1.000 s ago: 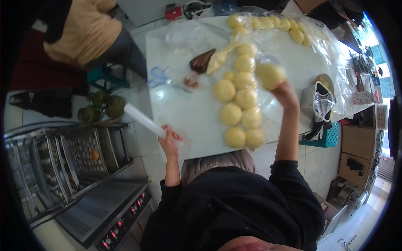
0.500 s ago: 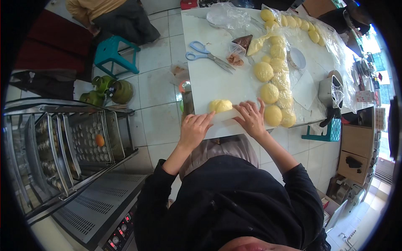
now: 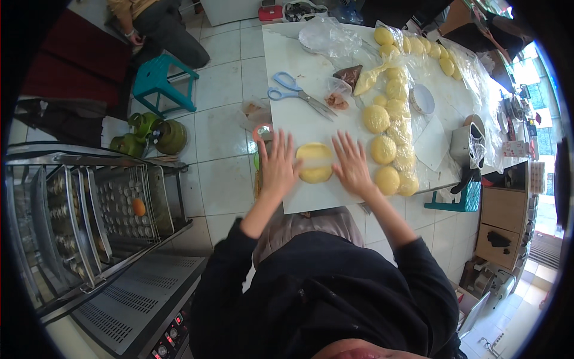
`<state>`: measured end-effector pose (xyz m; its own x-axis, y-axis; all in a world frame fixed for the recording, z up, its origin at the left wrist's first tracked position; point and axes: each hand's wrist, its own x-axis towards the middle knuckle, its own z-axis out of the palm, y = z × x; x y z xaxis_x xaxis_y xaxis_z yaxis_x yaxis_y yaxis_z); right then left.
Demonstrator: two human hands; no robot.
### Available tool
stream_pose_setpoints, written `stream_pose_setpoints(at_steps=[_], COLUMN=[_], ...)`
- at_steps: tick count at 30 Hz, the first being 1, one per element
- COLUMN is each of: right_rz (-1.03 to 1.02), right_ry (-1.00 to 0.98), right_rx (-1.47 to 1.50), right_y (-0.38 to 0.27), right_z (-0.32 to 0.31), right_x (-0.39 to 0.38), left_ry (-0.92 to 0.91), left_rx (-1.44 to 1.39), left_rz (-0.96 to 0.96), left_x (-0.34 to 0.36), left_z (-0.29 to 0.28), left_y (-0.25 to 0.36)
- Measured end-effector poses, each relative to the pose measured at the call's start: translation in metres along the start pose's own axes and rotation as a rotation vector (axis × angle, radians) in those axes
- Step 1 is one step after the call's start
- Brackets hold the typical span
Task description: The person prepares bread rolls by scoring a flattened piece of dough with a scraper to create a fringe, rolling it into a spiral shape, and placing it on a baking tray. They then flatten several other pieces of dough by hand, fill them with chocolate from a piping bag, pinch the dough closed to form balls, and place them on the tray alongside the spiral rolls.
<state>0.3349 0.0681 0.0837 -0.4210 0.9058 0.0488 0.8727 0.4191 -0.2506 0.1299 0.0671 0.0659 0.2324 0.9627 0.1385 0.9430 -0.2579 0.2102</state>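
A yellow piece of dough [image 3: 314, 150] lies on the white table [image 3: 287, 125] near its front edge. Across its middle runs a pale, blurred bar that looks like a white rolling pin [image 3: 315, 162]. My left hand [image 3: 278, 166] is flat over the bar's left end, fingers stretched and spread. At the opposite end my right hand [image 3: 353, 166] lies likewise, open with fingers pointing away from me. Neither hand grips anything. The pin's ends are hidden under my palms. Just right of my right hand stand round yellow dough balls [image 3: 383, 149], partly under clear plastic [image 3: 412, 119].
Blue-handled scissors [image 3: 299, 94] lie farther back, beside a bag of brown filling [image 3: 338, 94] and a dark piping bag [image 3: 349, 75]. A metal container [image 3: 463, 143] stands at right. Left on the floor are a teal stool [image 3: 156, 81], green gas cylinders [image 3: 169, 136] and a tray rack [image 3: 95, 221].
My fingers have gone from curled to stretched flat, and my hands have moved forward. The dough has turned from a small lump into a wider, flatter round under the pin.
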Motion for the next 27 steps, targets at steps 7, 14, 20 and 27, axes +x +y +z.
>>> stream_pose_setpoints(at_steps=[7, 14, 20, 27], right_rz=[0.347, 0.413, 0.226, 0.319], right_ry=[0.059, -0.008, 0.106, -0.204], right_rx=[0.86, 0.343, 0.456, 0.766], right_y=[0.0, -0.049, -0.052, -0.042], right_z=[-0.029, 0.009, -0.005, -0.086], right_x=[-0.012, 0.018, 0.018, 0.052], left_ry=[0.187, 0.592, 0.892, 0.89], left_rx=[-0.245, -0.069, -0.272, -0.421], left_rz=[0.066, -0.359, -0.543, -0.642], left_x=[-0.085, -0.119, -0.117, -0.112], left_z=[0.0, -0.031, -0.043, -0.034], left_y=[-0.01, -0.094, -0.103, -0.098])
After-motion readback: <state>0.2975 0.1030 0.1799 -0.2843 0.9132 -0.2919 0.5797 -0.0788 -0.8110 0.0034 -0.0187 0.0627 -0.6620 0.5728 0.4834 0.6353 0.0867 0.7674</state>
